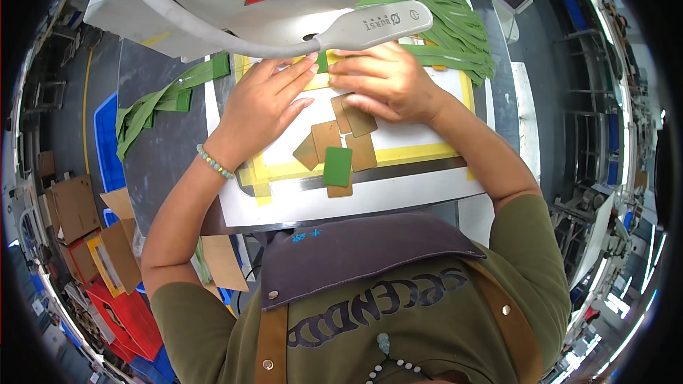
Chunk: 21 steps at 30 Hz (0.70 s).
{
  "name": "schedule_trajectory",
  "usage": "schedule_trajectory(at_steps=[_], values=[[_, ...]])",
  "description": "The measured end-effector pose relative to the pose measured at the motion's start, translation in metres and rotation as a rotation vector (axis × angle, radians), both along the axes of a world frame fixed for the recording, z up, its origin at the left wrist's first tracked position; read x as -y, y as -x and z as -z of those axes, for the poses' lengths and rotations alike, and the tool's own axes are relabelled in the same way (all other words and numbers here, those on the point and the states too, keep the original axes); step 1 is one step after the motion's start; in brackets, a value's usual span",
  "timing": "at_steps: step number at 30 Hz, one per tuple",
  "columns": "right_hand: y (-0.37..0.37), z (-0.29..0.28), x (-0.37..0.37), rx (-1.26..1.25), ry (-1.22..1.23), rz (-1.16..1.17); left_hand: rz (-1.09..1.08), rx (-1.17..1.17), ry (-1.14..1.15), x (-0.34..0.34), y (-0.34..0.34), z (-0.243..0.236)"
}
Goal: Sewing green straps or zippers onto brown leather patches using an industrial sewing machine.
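Observation:
Under the head of a grey-white sewing machine (206,14), both hands meet over a narrow piece of green strap (322,62). My left hand (265,99) lies with its fingers stretched toward the strap, the thumb apart. From the other side my right hand (388,82) reaches in, fingers extended and tips beside the strap, thumb close to several brown rectangular patches (361,122). One green patch (338,166) lies on top of the brown ones, nearer to me. The needle area and part of the strap are hidden by the hands and a lamp.
A grey lamp (384,25) on a bent neck hangs just above my fingers. Long green straps (441,21) are heaped at the far right, more straps (171,96) at the left. Yellow tape (413,152) borders the white work surface (284,203). Cardboard boxes (75,206) stand lower left.

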State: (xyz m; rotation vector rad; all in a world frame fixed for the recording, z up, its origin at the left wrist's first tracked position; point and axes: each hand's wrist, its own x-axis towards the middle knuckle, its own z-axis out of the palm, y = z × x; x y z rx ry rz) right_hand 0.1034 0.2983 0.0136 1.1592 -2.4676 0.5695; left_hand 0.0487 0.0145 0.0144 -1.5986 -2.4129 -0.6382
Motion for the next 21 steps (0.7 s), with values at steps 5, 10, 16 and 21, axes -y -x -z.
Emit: schedule_trajectory(at_steps=[5, 10, 16, 21], values=[[0.003, -0.006, -0.006, -0.052, 0.081, 0.122, 0.006, 0.01, -0.078, -0.003, 0.004, 0.005], [0.003, -0.004, -0.005, 0.049, 0.01, 0.08, -0.036, -0.075, -0.083, -0.009, -0.002, 0.006], [0.004, 0.003, 0.002, 0.067, -0.004, 0.063, -0.038, -0.071, -0.092, -0.01, -0.001, 0.006], [0.005, 0.004, 0.007, 0.124, 0.023, 0.093, -0.036, -0.059, -0.079, -0.009, -0.001, 0.006]])
